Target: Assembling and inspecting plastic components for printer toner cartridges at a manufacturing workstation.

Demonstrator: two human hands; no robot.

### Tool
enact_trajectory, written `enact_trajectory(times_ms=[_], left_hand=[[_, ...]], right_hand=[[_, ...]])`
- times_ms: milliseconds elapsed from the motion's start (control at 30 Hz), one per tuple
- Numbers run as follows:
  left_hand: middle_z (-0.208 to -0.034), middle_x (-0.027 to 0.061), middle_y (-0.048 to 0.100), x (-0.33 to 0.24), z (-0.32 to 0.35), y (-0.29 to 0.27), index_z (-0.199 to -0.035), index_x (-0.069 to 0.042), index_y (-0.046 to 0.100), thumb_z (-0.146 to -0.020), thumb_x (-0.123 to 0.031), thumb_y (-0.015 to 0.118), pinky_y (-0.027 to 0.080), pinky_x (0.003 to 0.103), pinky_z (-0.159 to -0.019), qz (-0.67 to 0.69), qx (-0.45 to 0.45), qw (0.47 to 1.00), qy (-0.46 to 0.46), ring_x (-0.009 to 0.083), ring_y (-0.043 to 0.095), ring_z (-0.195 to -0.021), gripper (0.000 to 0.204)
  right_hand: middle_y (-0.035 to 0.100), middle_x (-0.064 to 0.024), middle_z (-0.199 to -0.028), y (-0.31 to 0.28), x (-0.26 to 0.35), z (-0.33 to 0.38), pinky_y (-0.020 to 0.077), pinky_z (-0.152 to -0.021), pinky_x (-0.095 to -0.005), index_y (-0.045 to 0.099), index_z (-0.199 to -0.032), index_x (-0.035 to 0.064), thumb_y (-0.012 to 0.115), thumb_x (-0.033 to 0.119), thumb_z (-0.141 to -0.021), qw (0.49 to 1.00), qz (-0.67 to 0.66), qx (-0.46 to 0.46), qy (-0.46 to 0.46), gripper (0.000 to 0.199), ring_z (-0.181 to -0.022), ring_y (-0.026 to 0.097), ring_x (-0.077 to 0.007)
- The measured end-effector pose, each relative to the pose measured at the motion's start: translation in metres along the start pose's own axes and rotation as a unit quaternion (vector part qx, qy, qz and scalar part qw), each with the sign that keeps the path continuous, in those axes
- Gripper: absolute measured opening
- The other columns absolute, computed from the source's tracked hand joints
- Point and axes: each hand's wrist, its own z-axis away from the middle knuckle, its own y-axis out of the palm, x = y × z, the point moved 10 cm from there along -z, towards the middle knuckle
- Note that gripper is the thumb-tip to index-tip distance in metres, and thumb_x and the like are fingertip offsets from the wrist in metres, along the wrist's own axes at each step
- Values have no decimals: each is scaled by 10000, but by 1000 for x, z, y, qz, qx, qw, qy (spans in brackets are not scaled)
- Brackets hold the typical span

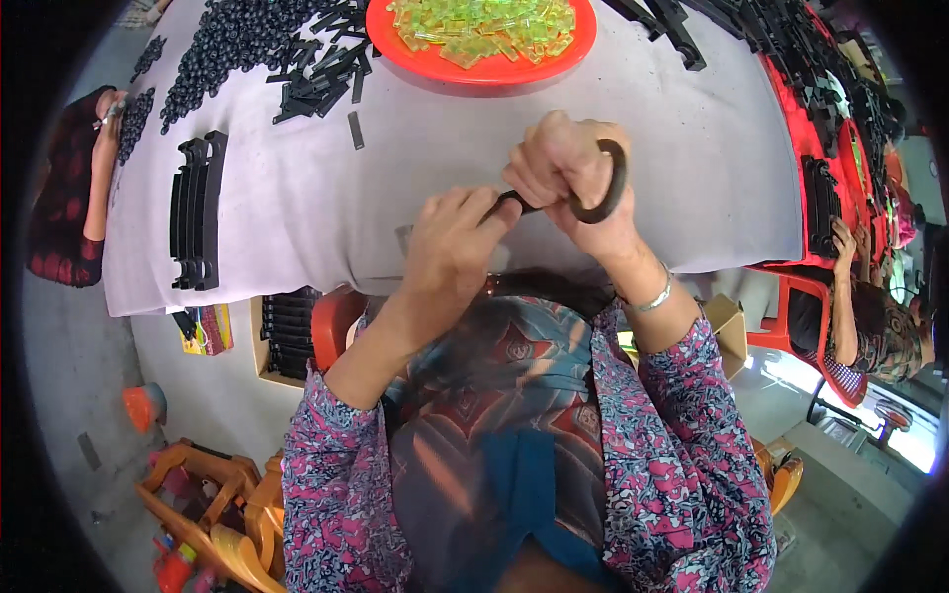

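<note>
My right hand is closed in a fist above the near part of the table. A dark ring sticks out on its right side; whether it is a roll or a handle I cannot tell. My left hand is lower and to the left, with thumb and fingers pinched together. Between the two hands a short dark strip shows, its ends hidden by the fingers. Whether strip and ring are one piece I cannot make out.
A red dish of yellow-green plastic pieces stands at the far middle. Small black round parts and flat black strips lie far left. Long black bars lie at left. Other people sit at both sides.
</note>
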Motion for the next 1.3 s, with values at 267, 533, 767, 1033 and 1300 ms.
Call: enact_trajectory(times_ms=[267, 533, 767, 1033, 1300], left_hand=[[-1151, 112, 610, 3, 7, 8, -1191, -31, 659, -835, -62, 559, 435, 431, -870, -47, 9, 998, 29, 298, 578, -1051, 371], [-1087, 111, 641, 0, 2, 2, -1103, -40, 700, -798, 10, 657, 449, 432, -790, -35, -13, 999, 1, 304, 610, -958, 312], [-1062, 100, 651, -1, 2, 2, -1122, -54, 712, -829, -31, 701, 445, 409, -807, -44, -7, 999, -10, 293, 618, -959, 294], [-1066, 103, 652, -1, 2, 3, -1120, -48, 712, -823, -26, 703, 444, 414, -807, -51, -7, 999, -9, 294, 618, -957, 298], [-1047, 106, 646, -2, 1, 4, -1119, -46, 710, -819, -7, 692, 448, 418, -793, -52, -9, 999, 2, 297, 617, -947, 303]], right_hand=[[488, -5, -660, 31, 8, -10, 365, -528, -288, 495, -759, 28, 520, 154, -993, 969, 187, 89, -134, 266, -593, 428, -88], [323, 44, -572, -9, -14, -13, 229, -481, -284, 354, -640, 131, 501, 297, -1045, 999, 9, -42, 10, 462, -512, 289, -83], [275, 44, -609, -31, -11, -8, 197, -463, -270, 312, -698, 150, 456, 427, -1064, 982, -180, -62, -1, 481, -506, 241, -81], [229, 41, -557, -28, -12, -10, 179, -478, -291, 266, -614, 162, 410, 421, -1081, 985, -155, -74, 20, 553, -509, 183, -103], [220, 41, -552, -29, -17, -11, 167, -471, -296, 267, -617, 164, 413, 397, -1060, 984, -150, -87, 44, 521, -506, 177, -104]])
